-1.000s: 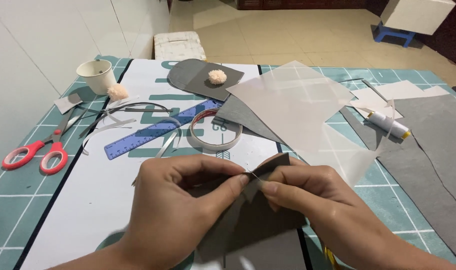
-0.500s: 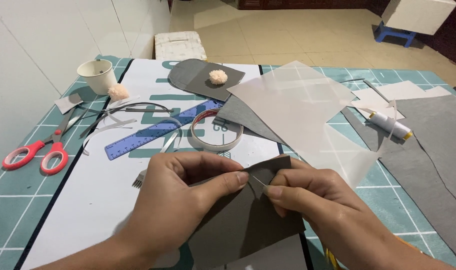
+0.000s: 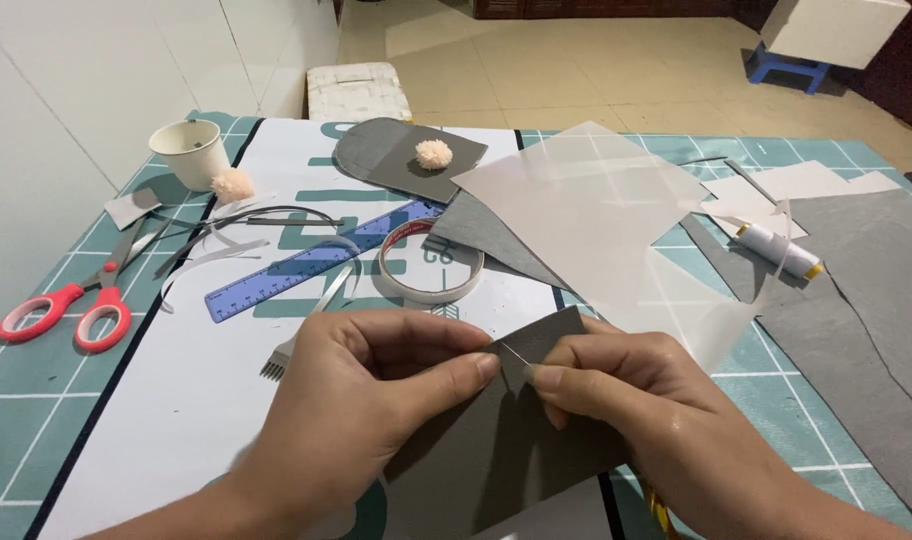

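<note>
A dark grey felt piece [image 3: 496,450] is held low in the middle of the view, between both hands. My left hand [image 3: 366,400] pinches its upper edge with thumb and forefinger. My right hand [image 3: 636,400] pinches a thin needle [image 3: 517,354] at the felt's top corner, its fingertips almost touching those of the left hand. The lower part of the felt lies over a white mat [image 3: 176,420] on the green cutting mat [image 3: 36,400].
Behind the hands are a tape roll [image 3: 431,262], a blue ruler [image 3: 316,262], a pronged metal tool [image 3: 296,340] and a translucent sheet [image 3: 596,220]. Red scissors [image 3: 66,305] and a paper cup [image 3: 189,150] sit left. A thread spool [image 3: 776,250] and grey fabric [image 3: 866,300] lie right.
The felt has been raised and turned a little, so its corner stands between the fingertips. My right fingers have closed in on the needle at that corner. The table items have not moved.
</note>
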